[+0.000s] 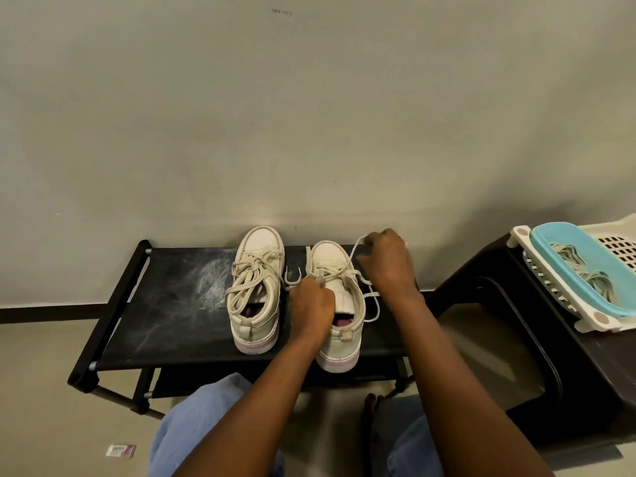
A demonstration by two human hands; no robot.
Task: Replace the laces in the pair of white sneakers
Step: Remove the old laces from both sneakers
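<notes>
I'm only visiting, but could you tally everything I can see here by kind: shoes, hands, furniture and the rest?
White sneakers: 2
Laces in them: 2
Hands: 2
Black rack: 1
Dark stool: 1
Blue tub: 1
White basket: 1
Small packet on floor: 1
Total: 11 (the tangle inside the tub is not counted)

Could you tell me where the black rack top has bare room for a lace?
Bare: the rack top between its left rail and the left sneaker. Crowded: the right sneaker, with left hand, right hand and loose lace.
</notes>
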